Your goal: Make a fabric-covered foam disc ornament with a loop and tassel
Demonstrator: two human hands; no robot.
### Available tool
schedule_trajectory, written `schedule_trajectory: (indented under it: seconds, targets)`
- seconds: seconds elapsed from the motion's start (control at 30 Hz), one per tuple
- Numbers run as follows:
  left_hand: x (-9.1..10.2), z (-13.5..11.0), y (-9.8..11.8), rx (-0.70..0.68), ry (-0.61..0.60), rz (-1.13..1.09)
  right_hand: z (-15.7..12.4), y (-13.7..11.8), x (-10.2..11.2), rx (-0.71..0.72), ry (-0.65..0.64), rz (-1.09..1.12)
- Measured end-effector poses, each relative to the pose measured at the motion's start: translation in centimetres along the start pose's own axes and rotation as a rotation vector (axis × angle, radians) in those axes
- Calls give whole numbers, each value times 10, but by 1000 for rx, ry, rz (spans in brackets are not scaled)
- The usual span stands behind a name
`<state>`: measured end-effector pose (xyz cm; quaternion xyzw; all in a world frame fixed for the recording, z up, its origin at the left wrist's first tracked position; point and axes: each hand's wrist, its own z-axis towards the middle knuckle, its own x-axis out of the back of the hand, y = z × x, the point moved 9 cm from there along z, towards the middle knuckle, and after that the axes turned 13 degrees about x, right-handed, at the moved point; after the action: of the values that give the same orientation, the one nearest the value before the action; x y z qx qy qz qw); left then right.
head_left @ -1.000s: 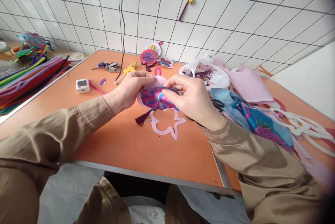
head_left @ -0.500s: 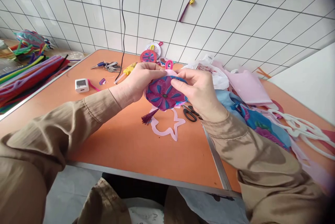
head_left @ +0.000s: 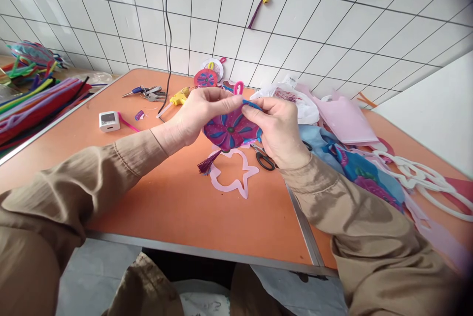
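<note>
A round craft disc (head_left: 229, 131) covered in purple-and-blue flowered fabric is held upright between both hands above the orange table (head_left: 177, 197). My left hand (head_left: 199, 111) grips its left and top edge, fingers curled. My right hand (head_left: 277, 126) pinches the disc's blue top rim at the right. A pink pipe-cleaner loop (head_left: 238, 87) rises from the top, and a dark purple tassel (head_left: 207, 163) hangs from the bottom. Under the disc lies a pink star-shaped cut-out (head_left: 232, 173).
Black scissors (head_left: 264, 158) lie by my right wrist. Blue flowered fabric (head_left: 354, 168), pink sheets (head_left: 345, 119) and white cut rings (head_left: 424, 178) fill the right. A glue gun (head_left: 177, 97), keys (head_left: 150, 92), a small white box (head_left: 109, 121) and coloured pipe cleaners (head_left: 33, 109) lie left.
The disc has been turned from lying tilted to facing me upright and lifted slightly. My right fingers shifted from its face to pinching the top rim. The scissors became visible.
</note>
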<state>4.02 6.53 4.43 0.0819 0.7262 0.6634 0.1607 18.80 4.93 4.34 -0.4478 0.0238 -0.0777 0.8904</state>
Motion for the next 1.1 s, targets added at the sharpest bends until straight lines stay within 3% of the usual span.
schedule_trajectory:
  seconds: [0.4,0.7,1.1]
  targets:
    - [3,5,-7,-5,14,-16,-3,-6,-1,45,-29,-36]
    - [-4,4,-3,-33,-47,-4,2,-22,1,233,-44,-123]
    - [-6,-1,-3,-18,-41,19,0,-26,-4,174,-122,-193]
